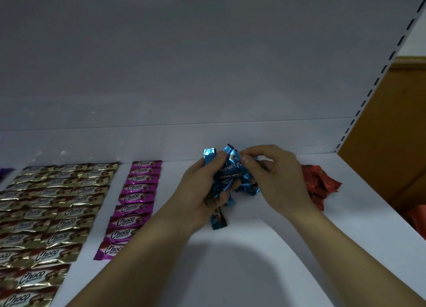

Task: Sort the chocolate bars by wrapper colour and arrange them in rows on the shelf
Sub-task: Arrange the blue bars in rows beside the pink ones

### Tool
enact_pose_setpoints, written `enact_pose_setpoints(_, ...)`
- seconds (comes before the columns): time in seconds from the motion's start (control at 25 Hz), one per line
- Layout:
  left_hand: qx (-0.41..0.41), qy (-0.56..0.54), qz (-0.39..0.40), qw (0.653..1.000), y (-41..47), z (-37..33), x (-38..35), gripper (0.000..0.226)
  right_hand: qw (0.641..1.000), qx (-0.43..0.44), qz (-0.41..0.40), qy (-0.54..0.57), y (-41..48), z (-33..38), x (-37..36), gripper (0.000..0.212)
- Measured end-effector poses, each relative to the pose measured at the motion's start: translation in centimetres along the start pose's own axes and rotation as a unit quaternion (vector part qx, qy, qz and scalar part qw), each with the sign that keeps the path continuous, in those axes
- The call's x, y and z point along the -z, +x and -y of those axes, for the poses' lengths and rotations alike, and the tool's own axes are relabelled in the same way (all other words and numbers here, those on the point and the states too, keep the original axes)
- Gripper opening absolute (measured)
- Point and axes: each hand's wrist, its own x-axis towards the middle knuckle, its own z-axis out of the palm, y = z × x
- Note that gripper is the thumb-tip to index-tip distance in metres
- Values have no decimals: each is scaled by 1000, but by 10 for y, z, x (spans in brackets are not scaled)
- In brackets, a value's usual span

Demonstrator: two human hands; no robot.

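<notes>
Left hand [196,198]: fingers and thumb curled round a crumpled bunch of blue bars [230,180], thumb pressed across the upper wrappers. Right hand [276,175]: fingers bent, thumb and forefinger pinching a wrapper at the top right of the same bunch. Blue bars: shiny metallic blue foil with dark brown printed panels and crimped ends, bunched between both hands just above the shelf [359,205]; number in the bunch not countable, one wrapper end [219,220] hanging out below the left palm. Magenta bars [136,200]: nine, glossy purple-pink foil with a white "Choco" label, laid flat in one column running front to back, just left of the left forearm and well clear of the blue bunch. Gold bars [57,214]: gold and brown foil, same white label, laid in three close columns left of the magenta column; total not countable, the nearest and leftmost ones cut by the frame edge. Violet wrappers [3,171]: a sliver only, at the far left edge. Red bars [320,184]: loose heap of red foil directly behind and right of the right hand, partly hidden by it; number not countable. Shelf: plain white board, white back panel [207,64] behind, slotted upright [368,76] at the right end, brown panel [391,133] beyond it.
</notes>
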Motion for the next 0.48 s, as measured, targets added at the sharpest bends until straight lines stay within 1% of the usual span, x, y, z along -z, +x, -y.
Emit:
enact_pose_setpoints(0.08, -30, -38, -6, 999, 2, -3, 2, 25, 997, -37, 0, 67, 1, 2, 3, 9)
enact_pose_setpoints(0.16, -53, -61, -10, 997, 2, -7, 6, 21, 988, -69, 28, 138, 1, 6, 5, 9)
enact_pose_setpoints(0.2, -63, -60, -9, 996, 2, -8, 9, 20, 985, -73, 44, 152, 0, 9, 5, 10)
enact_pose_setpoints(0.28, -79, -5, 1, 997, 1, -8, 11, 24, 984, -72, 55, 156, -1, 12, 4, 13)
enact_pose_setpoints(0.36, -77, 50, 19, 996, 0, -6, 12, 31, 982, -84, 42, 163, 0, 10, 2, 14)
enact_pose_setpoints(0.48, -47, 59, 45, 996, -1, -6, 14, 33, 970, -123, 57, 201, 0, 4, 0, 13)
